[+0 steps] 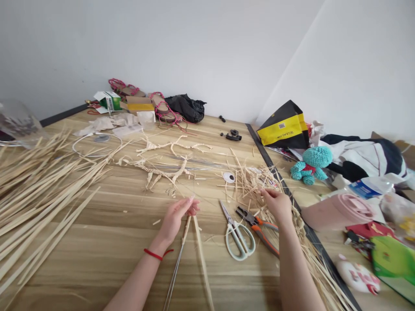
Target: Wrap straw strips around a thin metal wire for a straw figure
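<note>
Honey-toned wood-grain counter (pixel 129 263), smooth-surfaced, with a black metal edge strip (pixel 311 233) along its right side.

Large heap of long, flat, pale straw strips (pixel 42 194), straight and ribbon-like, at far left. Loose tuft of shredded straw (pixel 256 185), coarse and tangled, at centre right, trailing over the edge strip. Two branching straw figures (pixel 162 170), knobbly and wrapped, lie mid-counter, beside a bundle of fine wires (pixel 201 161).

Right hand (pixel 275 205): fingers (pixel 267 194) curled down onto the tuft, closed or gripping cannot be told. Left hand (pixel 177 216), red cord bracelet (pixel 154 255) at the wrist: fingers (pixel 191 206) pinched closed on the top of a thin steel wire (pixel 175 272) and a flat straw strip (pixel 202 263), both hanging toward the near edge.

Between the hands: scissors (pixel 238 235) with pale green loop handles; pliers (pixel 259 229) with orange-and-grey grips, just beside them. Round white disc (pixel 228 177) with dark centre, near the tuft.

Beyond: black-and-yellow bag (pixel 283 127), teal crocheted toy (pixel 311 164), pale pink cylinder (pixel 337 211), black plastic bag (pixel 184 108), pink-strapped sandals (pixel 126 88).
</note>
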The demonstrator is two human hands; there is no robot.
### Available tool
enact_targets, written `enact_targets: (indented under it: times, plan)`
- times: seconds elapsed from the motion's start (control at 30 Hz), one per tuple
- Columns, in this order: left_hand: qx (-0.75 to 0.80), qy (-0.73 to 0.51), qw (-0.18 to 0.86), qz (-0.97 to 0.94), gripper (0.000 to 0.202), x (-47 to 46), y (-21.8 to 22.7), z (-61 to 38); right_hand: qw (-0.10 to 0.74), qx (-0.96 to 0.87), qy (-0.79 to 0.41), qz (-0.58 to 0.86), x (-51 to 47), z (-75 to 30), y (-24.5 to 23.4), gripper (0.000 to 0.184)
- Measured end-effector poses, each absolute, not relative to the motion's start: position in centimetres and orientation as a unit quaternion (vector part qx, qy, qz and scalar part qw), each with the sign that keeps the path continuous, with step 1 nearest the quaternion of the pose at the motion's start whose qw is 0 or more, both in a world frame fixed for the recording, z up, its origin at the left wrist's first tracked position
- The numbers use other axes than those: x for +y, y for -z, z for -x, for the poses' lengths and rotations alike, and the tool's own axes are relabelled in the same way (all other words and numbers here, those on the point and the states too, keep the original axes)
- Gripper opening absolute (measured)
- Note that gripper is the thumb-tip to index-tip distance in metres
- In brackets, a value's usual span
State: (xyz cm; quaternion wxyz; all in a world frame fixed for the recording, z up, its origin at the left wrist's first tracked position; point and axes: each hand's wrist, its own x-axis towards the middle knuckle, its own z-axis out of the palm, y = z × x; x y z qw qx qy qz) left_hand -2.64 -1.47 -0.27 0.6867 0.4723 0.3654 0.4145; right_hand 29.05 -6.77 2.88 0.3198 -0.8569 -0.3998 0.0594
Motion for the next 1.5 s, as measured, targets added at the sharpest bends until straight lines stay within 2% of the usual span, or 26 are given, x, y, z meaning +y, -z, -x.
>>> enact_targets:
  times: [0.37,0.57,0.8,0.93,1.27,1.5]
  plan:
    - [0.360,-0.428,0.693,-0.456,0.030,-1.4,0.6,2.7,0.479,-0.347,-0.051,0.805,-8.2,-30.3,-4.7,0.046]
    - [0.346,-0.438,0.700,-0.445,0.028,-1.3,0.9,2.9,0.529,-0.440,0.001,0.725,-8.4,-29.5,-5.5,0.031]
    - [0.322,-0.485,0.711,-0.394,0.034,-1.3,-0.1,2.8,0.490,-0.601,0.069,0.628,-8.3,-28.7,-5.7,0.017]
    - [0.342,-0.497,0.669,-0.434,0.037,0.3,-2.0,1.6,0.488,-0.640,0.076,0.589,-8.3,-28.0,-6.3,0.014]
    - [0.293,-0.398,0.632,-0.597,0.039,5.6,-6.3,-6.2,0.459,-0.709,-0.022,0.536,-8.8,-28.0,-7.1,0.017]
    - [0.300,-0.369,0.645,-0.597,0.036,6.8,-5.9,-9.0,0.344,-0.674,-0.143,0.638,-8.9,-27.8,-6.7,0.011]
